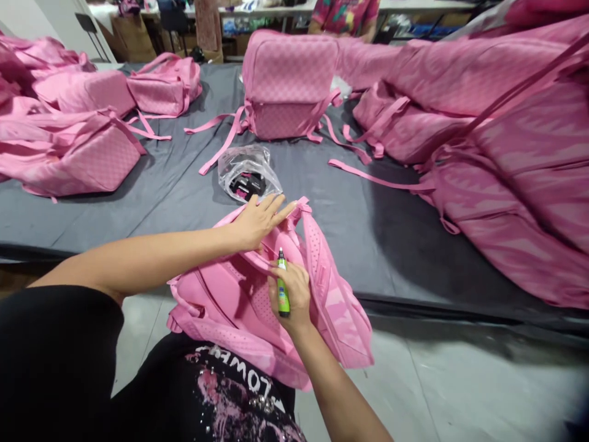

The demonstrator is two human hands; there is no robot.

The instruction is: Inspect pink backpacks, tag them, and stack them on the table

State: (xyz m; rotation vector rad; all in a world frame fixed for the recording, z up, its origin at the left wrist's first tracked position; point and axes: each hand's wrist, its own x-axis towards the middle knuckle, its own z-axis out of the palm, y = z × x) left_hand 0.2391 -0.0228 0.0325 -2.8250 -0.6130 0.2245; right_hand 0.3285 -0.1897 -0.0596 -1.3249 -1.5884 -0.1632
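A pink backpack (221, 288) leans against the table's front edge, its padded back and straps facing me. My left hand (257, 224) lies across its top edge with the fingers stretched out. Held in my right hand (297, 291) is a green marker (282, 288), its white tip pointing up, close to the backpack's upper part. Just beyond my left hand, a clear plastic bag (248, 166) with small black and pink pieces rests on the table.
The table (322, 190) wears a dark grey cover. A checkered pink backpack (289, 73) stands behind the plastic bag, its straps trailing. More pink backpacks (96, 153) lie at the left, with a large pile (497, 141) at the right. Another person (345, 18) is at the back.
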